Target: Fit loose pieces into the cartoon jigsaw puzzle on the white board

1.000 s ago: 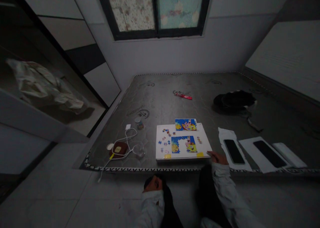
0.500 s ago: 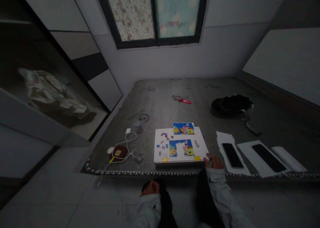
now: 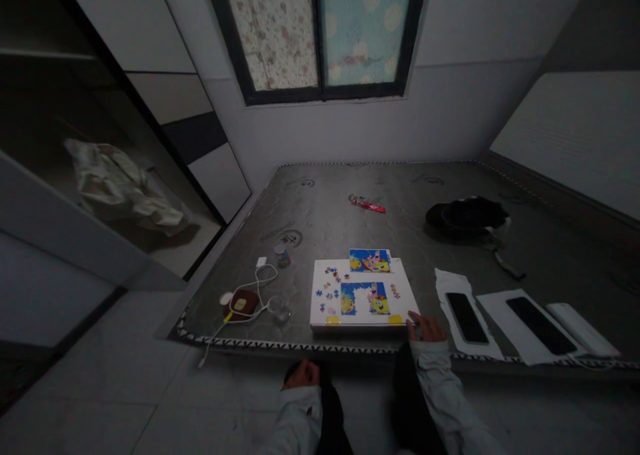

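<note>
A flat white box (image 3: pixel 367 273) lies near the front edge of the bed-like surface. On its top is a partly joined jigsaw puzzle (image 3: pixel 379 302), with a gap in its middle and lower part. Loose puzzle pieces (image 3: pixel 327 295) are scattered to the left, and a few more (image 3: pixel 395 291) are on the right. A picture card (image 3: pixel 370 260) overlaps the box's back edge. My right hand (image 3: pixel 427 327) has its bent fingers closed at the box's front right corner. Resting on my left knee, below the surface's edge, my left hand (image 3: pixel 303 375) is curled closed with nothing visible in it.
Left of the box are a clear cup (image 3: pixel 278 308), a small jar (image 3: pixel 282 255), a white cable (image 3: pixel 259 283) and a brown case (image 3: pixel 245 304). Two dark phones (image 3: pixel 467 318) lie on white sheets at right. Farther back are a black cap (image 3: pixel 467 216) and a red packet (image 3: pixel 369 206).
The camera view has shifted slightly, so the scene sits a little lower and to the right. Both hands keep their places, and the puzzle looks the same.
</note>
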The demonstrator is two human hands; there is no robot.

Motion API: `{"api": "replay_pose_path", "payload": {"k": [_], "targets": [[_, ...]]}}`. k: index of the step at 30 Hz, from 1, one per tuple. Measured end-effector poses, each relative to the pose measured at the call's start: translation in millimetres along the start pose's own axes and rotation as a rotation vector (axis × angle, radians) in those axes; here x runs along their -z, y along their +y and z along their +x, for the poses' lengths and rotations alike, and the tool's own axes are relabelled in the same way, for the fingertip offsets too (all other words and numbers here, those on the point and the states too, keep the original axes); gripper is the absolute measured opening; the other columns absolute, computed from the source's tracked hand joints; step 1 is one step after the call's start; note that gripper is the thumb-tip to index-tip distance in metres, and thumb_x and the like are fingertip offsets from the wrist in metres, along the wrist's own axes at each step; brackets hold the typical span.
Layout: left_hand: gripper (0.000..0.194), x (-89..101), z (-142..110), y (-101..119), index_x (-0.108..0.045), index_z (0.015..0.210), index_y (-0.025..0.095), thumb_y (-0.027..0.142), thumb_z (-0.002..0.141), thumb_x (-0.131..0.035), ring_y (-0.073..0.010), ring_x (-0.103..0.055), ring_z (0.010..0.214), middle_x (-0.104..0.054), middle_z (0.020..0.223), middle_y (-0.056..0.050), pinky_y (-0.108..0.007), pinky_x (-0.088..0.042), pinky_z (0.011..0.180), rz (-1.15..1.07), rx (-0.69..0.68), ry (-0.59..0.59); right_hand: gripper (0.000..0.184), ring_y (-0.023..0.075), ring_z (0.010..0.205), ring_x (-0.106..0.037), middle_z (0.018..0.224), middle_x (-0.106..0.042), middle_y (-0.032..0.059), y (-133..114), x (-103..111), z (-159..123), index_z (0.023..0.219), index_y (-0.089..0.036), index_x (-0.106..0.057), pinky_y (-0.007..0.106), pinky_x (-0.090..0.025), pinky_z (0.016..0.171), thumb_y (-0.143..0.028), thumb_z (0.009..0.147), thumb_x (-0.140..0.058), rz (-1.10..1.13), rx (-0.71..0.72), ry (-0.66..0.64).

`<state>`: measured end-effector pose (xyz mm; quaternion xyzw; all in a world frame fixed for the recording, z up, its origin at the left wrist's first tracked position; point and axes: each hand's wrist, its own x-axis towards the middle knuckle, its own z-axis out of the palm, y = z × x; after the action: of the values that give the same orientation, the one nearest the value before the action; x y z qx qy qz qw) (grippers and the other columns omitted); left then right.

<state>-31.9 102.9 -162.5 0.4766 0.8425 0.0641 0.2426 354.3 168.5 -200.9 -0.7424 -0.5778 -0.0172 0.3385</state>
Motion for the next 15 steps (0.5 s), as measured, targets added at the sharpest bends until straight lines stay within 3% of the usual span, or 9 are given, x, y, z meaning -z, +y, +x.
{"api": "replay_pose_path", "payload": {"k": [3, 6, 11, 15], "targets": [[0.028, 0.4, 0.1, -2.4, -0.077, 0.091, 0.025, 0.028, 0.114, -0.062, -0.0157, -0.072, 0.082, -0.079, 0.086, 0.0, -0.026, -0.038, 0.071, 0.0, -0.035, -0.035, 0.048, 0.0309, 0.109, -0.074, 0.116, -0.083, 0.0144, -6.9, 0.8, 3.2, 0.122, -0.028, -0.089, 0.045, -0.05, 0.093, -0.052, 0.105, -0.051, -0.047, 0.017, -0.078], [0.027, 1.6, -0.5, -4.3, -0.078, 0.095, 0.025, 0.028, 0.115, -0.06, -0.0166, -0.073, 0.085, -0.081, 0.089, -0.001, -0.026, -0.038, 0.072, -0.007, -0.034, -0.031, 0.044, 0.0313, 0.114, -0.072, 0.122, -0.082, 0.014, -15.5, -1.1, 13.5, 0.123, -0.029, -0.089, 0.046, -0.049, 0.097, -0.05, 0.104, -0.056, -0.1, 0.01, -0.067], [0.026, 4.4, -2.6, -1.6, -0.08, 0.093, 0.025, 0.027, 0.113, -0.064, -0.0159, -0.072, 0.082, -0.08, 0.088, 0.0, -0.026, -0.037, 0.071, -0.013, -0.026, 0.007, 0.047, 0.0317, 0.116, -0.069, 0.13, -0.081, 0.0146, -30.5, -2.7, 47.3, 0.135, -0.026, -0.086, 0.048, -0.046, 0.099, -0.049, 0.102, -0.062, -0.16, -0.047, -0.083], [0.027, 4.5, -1.1, -2.9, -0.08, 0.095, 0.024, 0.027, 0.114, -0.061, -0.0165, -0.073, 0.085, -0.082, 0.093, -0.002, -0.026, -0.037, 0.072, -0.02, -0.034, -0.032, 0.042, 0.0315, 0.118, -0.067, 0.132, -0.08, 0.014, -40.4, -2.7, 72.0, 0.13, -0.026, -0.087, 0.048, -0.045, 0.1, -0.048, 0.1, -0.067, -0.188, -0.066, -0.14]]}}
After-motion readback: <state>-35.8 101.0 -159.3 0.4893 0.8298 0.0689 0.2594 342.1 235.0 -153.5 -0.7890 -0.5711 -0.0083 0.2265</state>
